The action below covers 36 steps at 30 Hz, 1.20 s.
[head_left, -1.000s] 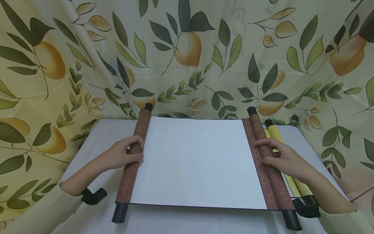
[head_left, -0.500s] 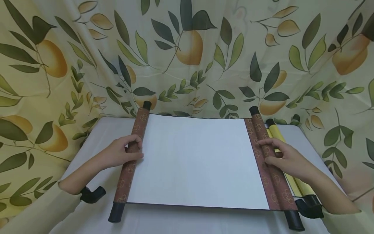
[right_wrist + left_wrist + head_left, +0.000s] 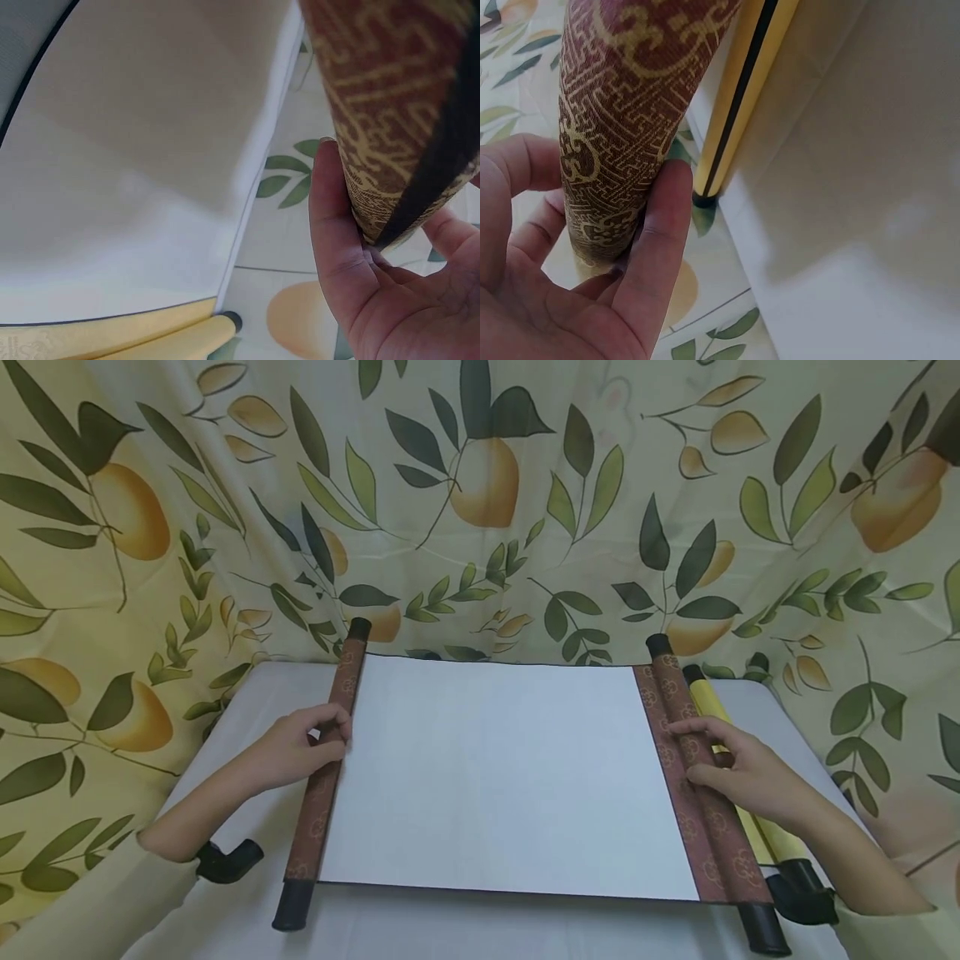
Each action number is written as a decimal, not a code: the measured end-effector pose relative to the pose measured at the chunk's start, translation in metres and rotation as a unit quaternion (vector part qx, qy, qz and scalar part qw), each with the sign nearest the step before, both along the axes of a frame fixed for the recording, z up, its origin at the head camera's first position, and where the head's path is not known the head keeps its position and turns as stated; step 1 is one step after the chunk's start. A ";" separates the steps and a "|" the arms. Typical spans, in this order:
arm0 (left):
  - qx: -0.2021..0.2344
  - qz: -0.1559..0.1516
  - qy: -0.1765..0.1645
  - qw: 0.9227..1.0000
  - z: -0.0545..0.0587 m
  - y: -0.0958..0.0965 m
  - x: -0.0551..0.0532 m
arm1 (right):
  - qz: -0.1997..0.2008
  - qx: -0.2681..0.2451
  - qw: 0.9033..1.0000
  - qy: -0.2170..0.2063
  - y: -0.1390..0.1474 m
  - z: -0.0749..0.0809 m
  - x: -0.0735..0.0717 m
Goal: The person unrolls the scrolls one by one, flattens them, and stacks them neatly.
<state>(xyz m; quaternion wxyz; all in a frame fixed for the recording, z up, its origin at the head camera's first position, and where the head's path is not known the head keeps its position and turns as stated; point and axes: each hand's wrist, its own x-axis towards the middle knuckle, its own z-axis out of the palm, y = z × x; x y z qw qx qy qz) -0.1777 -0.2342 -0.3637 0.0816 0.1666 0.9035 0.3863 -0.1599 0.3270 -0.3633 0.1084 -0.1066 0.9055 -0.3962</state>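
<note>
A hanging scroll with a white sheet point(image 3: 487, 777) is spread between two brown rollers patterned in gold. My left hand point(image 3: 288, 747) grips the left roller point(image 3: 321, 810) near its middle, thumb on the near side, as the left wrist view also shows around the brocade roll point(image 3: 622, 135). On the other side, my right hand point(image 3: 742, 772) pinches the right roller point(image 3: 731, 852), beside a flat brown brocade strip point(image 3: 678, 802). Black knobs cap both rollers. In the right wrist view, fingers point(image 3: 334, 225) curl around the brocade. The scroll appears raised above the white table.
A yellow scroll point(image 3: 783, 839) with black ends lies on the white table point(image 3: 487, 935) at the right, partly behind the right roller and arm. Behind the table hangs a curtain point(image 3: 585, 527) printed with fruit and leaves. Black wrist straps point(image 3: 228, 862) show below both hands.
My left hand has moved leftward with the left roller, and my right hand slightly rightward with the right one. The white stretch between them has grown a little wider.
</note>
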 end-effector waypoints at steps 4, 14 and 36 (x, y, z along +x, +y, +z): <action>-0.001 0.009 -0.016 1.000 -0.002 -0.002 -0.002 | -0.001 -0.003 1.000 -0.004 0.000 -0.001 0.000; 0.016 0.005 -0.010 1.000 -0.002 -0.006 -0.002 | -0.005 0.010 1.000 -0.001 0.002 -0.002 0.000; 0.004 -0.002 0.007 1.000 -0.003 -0.014 -0.001 | -0.010 0.027 1.000 0.002 0.006 -0.003 0.004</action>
